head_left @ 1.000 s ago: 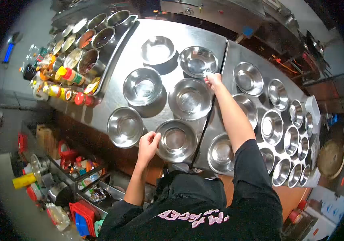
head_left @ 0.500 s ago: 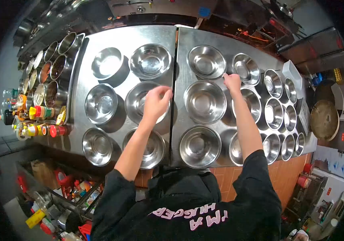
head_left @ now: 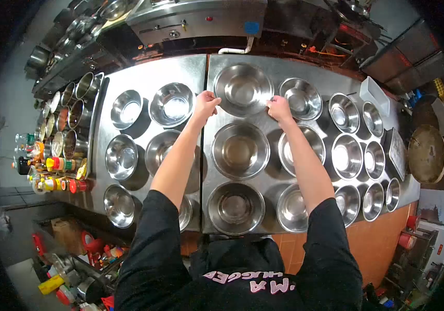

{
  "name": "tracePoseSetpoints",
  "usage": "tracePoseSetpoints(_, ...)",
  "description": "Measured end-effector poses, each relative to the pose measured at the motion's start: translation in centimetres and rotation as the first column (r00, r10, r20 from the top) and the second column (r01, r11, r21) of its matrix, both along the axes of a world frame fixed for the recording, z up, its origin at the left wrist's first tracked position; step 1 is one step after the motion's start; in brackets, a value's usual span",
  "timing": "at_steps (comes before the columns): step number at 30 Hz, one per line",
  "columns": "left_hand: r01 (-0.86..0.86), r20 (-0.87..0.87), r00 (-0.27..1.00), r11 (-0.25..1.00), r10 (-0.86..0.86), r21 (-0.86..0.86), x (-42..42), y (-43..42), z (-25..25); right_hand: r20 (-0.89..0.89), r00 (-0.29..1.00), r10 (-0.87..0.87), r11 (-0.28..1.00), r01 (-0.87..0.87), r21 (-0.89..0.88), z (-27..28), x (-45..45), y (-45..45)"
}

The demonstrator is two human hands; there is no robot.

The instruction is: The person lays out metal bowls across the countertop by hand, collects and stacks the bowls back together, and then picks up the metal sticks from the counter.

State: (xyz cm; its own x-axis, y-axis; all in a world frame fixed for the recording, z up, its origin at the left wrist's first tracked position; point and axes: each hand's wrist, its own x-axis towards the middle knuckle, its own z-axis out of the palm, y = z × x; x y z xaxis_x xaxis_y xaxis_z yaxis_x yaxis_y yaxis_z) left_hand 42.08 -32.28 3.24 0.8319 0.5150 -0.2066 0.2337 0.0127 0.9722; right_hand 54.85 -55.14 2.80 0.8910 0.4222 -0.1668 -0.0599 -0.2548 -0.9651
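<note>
The far bowl, a steel one (head_left: 244, 88), sits on the right half of the bench (head_left: 190, 66), near its back edge, with a hand at either side of it. The right grip (head_left: 279, 110) is pinching the rim at its near right. The left grip (head_left: 206, 106) has thumb and fingers drawn close together at the left rim; from here I can't tell whether it pinches or merely touches.

Both arms get in the way of the view: the left forearm (head_left: 177, 160) hides much of the middle bowl (head_left: 158, 147) and the near bowl (head_left: 186, 211) beneath it, and the right forearm (head_left: 306, 166) cuts across two more.

I count nineteen bowls. Six stand left of the seam (head_left: 202, 196), in two files of three. Thirteen stand right of it: four files of three, then a single small bowl (head_left: 392, 195) at the end.

Farther out, one white box (head_left: 375, 97) sits at the back right, and a round disc (head_left: 428, 154) lies beyond the bench. Out left, a tray (head_left: 95, 116) carries metal containers too crowded to count, with bottles and jars (head_left: 78, 185) in front. Behind the bench runs one white pipe (head_left: 235, 51).
</note>
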Motion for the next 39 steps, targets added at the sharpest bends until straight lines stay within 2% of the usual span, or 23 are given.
tracePoseSetpoints(1, 0.038, 0.046, 0.998, 0.999, -0.039, 0.028, -0.9, -0.3, 2.2, -0.001, 1.0, 0.003, 1.0, -0.003, 0.011, 0.9, -0.2, -0.5)
tracePoseSetpoints(3, 0.096, 0.145, 0.982, 0.981, -0.121, 0.171, -3.1, -1.1, 6.2, 0.219, 0.971, 0.098, 0.995, -0.091, -0.044, 4.3, -1.2, -2.1)
tracePoseSetpoints(4, 0.139, 0.197, 0.966, 0.978, -0.168, 0.153, -4.2, -1.2, 6.9, 0.3, 0.952, 0.058, 0.989, -0.095, 0.109, 5.7, -2.5, -2.5)
tracePoseSetpoints(5, 0.135, 0.196, 0.967, 0.979, -0.164, 0.156, -5.5, -1.6, 7.4, 0.299, 0.952, 0.062, 0.989, -0.1, 0.111, 7.4, -3.7, -3.6)
tracePoseSetpoints(7, 0.126, 0.247, 0.948, 0.948, -0.202, 0.292, -8.3, -2.4, 8.3, 0.472, 0.848, 0.24, 0.971, -0.2, -0.133, 10.7, -5.9, -5.7)
tracePoseSetpoints(8, 0.047, 0.298, 0.895, 0.734, -0.332, 0.678, -9.5, -2.5, 8.6, 0.516, 0.831, 0.208, 0.974, -0.225, -0.03, 10.4, -7.0, -6.4)
tracePoseSetpoints(9, 0.033, 0.262, 0.898, 0.647, -0.354, 0.762, -10.9, -4.2, 11.6, 0.557, 0.814, 0.163, 0.966, -0.246, 0.076, 9.7, -7.7, -7.0)
tracePoseSetpoints(10, 0.019, 0.286, 0.873, 0.615, -0.394, 0.788, -12.6, -4.9, 11.8, 0.679, 0.727, 0.102, 0.93, -0.311, 0.193, 8.8, -8.1, -7.7)
tracePoseSetpoints(11, 0.002, 0.31, 0.85, 0.591, -0.426, 0.807, -14.2, -5.6, 11.8, 0.801, 0.595, 0.063, 0.964, -0.243, 0.104, 11.8, -10.6, -8.2)
tracePoseSetpoints(13, -0.099, 0.301, 0.85, 0.43, -0.432, 0.897, -17.0, -6.9, 12.6, 0.866, 0.499, 0.039, 0.978, -0.199, 0.07, 12.7, -13.1, -9.3)
tracePoseSetpoints(14, -0.186, 0.345, 0.828, 0.364, -0.442, 0.913, -17.9, -7.0, 12.4, 0.859, 0.51, 0.045, 0.976, -0.206, 0.071, 13.2, -14.3, -9.7)
tracePoseSetpoints(16, -0.255, 0.4, 0.806, 0.353, -0.436, 0.9, -19.2, -7.0, 12.3, 0.935, 0.352, 0.037, 0.978, -0.207, 0.04, 14.5, -16.4, -10.3)
tracePoseSetpoints(17, -0.277, 0.421, 0.792, 0.355, -0.441, 0.893, -19.8, -6.7, 12.3, 0.934, 0.355, 0.044, 0.973, -0.226, 0.04, 15.1, -17.4, -10.3)
tracePoseSetpoints(20, -0.286, 0.436, 0.81, 0.385, -0.393, 0.878, -21.1, -6.9, 12.4, 0.982, 0.183, 0.057, 0.969, -0.248, -0.01, 17.4, -20.3, -10.6)
tracePoseSetpoints(23, -0.267, 0.426, 0.802, 0.385, -0.42, 0.883, -21.6, -7.4, 13.1, 0.976, 0.2, 0.083, 0.95, -0.313, -0.017, 18.2, -21.8, -11.5)
tracePoseSetpoints(29, -0.216, 0.398, 0.811, 0.413, -0.428, 0.885, -22.0, -8.4, 12.4, 0.959, 0.266, 0.102, 0.963, -0.268, -0.028, 17.3, -23.0, -13.2)
tracePoseSetpoints(31, -0.226, 0.456, 0.793, 0.5, -0.404, 0.836, -21.8, -8.9, 12.8, 0.889, 0.435, 0.145, 0.963, -0.269, -0.026, 16.5, -23.0, -13.5)
tracePoseSetpoints(32, -0.067, 0.357, 0.869, 0.632, -0.344, 0.772, -22.8, -9.3, 13.0, 0.856, 0.486, 0.176, 0.96, -0.276, -0.041, 16.2, -22.9, -13.9)
tracePoseSetpoints(33, 0.035, 0.315, 0.866, 0.677, -0.388, 0.735, -23.0, -9.4, 13.7, 0.769, 0.618, 0.163, 0.962, -0.273, 0.015, 15.5, -23.2, -14.2)
tracePoseSetpoints(35, 0.131, 0.27, 0.825, 0.632, -0.497, 0.764, -23.1, -9.4, 14.0, 0.809, 0.568, 0.153, 0.981, -0.189, -0.053, 13.8, -22.7, -14.7)
tracePoseSetpoints(36, 0.341, 0.04, 0.857, 0.624, -0.513, 0.703, -23.9, -9.3, 14.8, 0.474, 0.861, 0.183, 0.981, -0.193, -0.027, 12.3, -23.0, -15.7)
tracePoseSetpoints(37, 0.386, 0.034, 0.881, 0.757, -0.473, 0.527, -24.2, -9.8, 15.1, 0.312, 0.943, 0.118, 0.982, -0.158, 0.106, 11.3, -23.0, -15.1)
tracePoseSetpoints(39, 0.5, 0.024, 0.835, 0.777, -0.549, 0.384, -24.4, -10.1, 17.7, 0.019, 0.997, 0.08, 0.954, -0.082, 0.288, 10.8, -23.4, -14.3)
